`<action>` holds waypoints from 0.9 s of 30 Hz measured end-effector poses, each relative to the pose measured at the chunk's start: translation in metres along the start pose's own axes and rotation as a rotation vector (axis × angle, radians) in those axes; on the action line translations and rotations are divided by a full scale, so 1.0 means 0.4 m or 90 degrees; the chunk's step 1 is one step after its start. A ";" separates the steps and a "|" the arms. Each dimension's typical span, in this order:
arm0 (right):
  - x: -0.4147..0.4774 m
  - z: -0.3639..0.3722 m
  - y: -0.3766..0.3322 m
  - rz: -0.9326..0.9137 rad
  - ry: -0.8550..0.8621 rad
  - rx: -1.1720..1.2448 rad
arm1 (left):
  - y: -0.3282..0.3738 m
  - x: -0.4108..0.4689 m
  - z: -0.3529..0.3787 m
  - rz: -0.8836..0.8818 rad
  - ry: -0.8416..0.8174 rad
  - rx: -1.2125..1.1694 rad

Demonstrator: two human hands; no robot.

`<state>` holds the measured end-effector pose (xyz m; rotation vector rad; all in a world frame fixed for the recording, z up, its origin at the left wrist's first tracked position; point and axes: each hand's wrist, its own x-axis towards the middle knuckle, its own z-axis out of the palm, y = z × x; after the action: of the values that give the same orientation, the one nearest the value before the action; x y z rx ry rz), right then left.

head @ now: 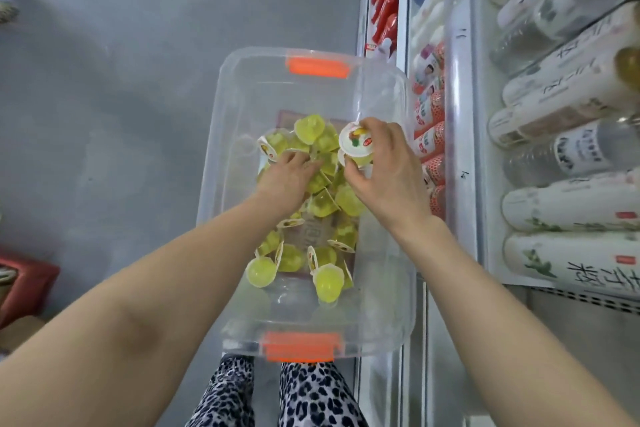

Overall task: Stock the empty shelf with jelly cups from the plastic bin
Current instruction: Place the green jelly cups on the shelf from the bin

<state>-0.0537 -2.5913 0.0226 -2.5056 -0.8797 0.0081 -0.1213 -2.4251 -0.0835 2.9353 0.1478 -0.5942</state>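
A clear plastic bin (242,87) with orange latches sits on the grey floor below me. Inside lies a loose heap of yellow-green jelly cups (322,204) with white printed lids. My right hand (388,170) is inside the bin's right side, and its fingers and thumb grip a stack of jelly cups (356,142) with the lid of the top one facing up. My left hand (287,177) reaches down into the middle of the heap, palm down. Its fingertips are buried among the cups, so I cannot see whether they hold one.
A shelf unit (460,114) rises along the right with rows of white bottles (568,204), pink-patterned bottles (431,142) and red bottles (384,0). My legs in leopard-print trousers (277,395) stand at the bin's near end. A red object (24,281) lies at the far left.
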 end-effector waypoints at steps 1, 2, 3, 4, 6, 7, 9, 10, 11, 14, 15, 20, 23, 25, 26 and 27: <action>0.001 0.000 0.000 0.001 0.001 0.002 | 0.005 0.005 0.001 -0.006 0.000 0.009; 0.002 0.001 0.000 0.002 0.002 0.003 | 0.008 0.010 -0.001 -0.006 0.003 0.019; 0.003 0.001 0.000 0.002 0.001 0.003 | 0.010 0.015 -0.006 -0.002 0.012 0.025; 0.004 0.003 0.000 0.003 0.001 0.004 | 0.010 0.017 -0.012 0.005 0.023 0.028; 0.004 0.004 -0.002 0.003 0.001 0.003 | 0.011 0.011 -0.022 0.027 0.038 0.031; 0.004 0.003 -0.004 0.003 0.000 0.002 | 0.013 0.002 -0.024 0.033 0.034 0.035; 0.004 0.000 -0.005 0.005 -0.008 -0.002 | 0.022 -0.020 -0.020 0.037 0.004 0.064; 0.004 -0.002 -0.006 0.006 -0.013 -0.004 | 0.028 -0.029 -0.015 0.041 -0.014 0.087; 0.003 -0.004 -0.007 0.007 -0.017 -0.006 | 0.033 -0.037 -0.009 0.045 -0.028 0.108; 0.002 -0.002 -0.006 -0.001 -0.026 -0.013 | 0.041 -0.057 -0.005 0.032 -0.037 0.128; 0.002 -0.002 -0.005 -0.003 -0.026 -0.017 | 0.041 -0.063 -0.005 0.030 -0.035 0.134; 0.002 0.002 -0.002 -0.001 -0.023 -0.034 | 0.037 -0.092 0.010 -0.008 -0.047 0.181; -0.001 0.005 -0.003 -0.003 -0.028 -0.048 | 0.045 -0.105 0.014 -0.005 -0.046 0.221; -0.001 0.006 -0.003 -0.006 -0.035 -0.058 | 0.048 -0.106 0.021 0.000 -0.031 0.252; -0.002 0.006 -0.003 -0.007 -0.038 -0.064 | 0.049 -0.106 0.024 0.004 -0.025 0.265; -0.002 0.006 -0.003 -0.008 -0.041 -0.069 | 0.049 -0.106 0.026 0.002 -0.019 0.267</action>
<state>-0.0556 -2.5900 0.0208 -2.6134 -0.9450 0.0381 -0.1615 -2.4489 -0.0741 3.3233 0.0143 -0.7489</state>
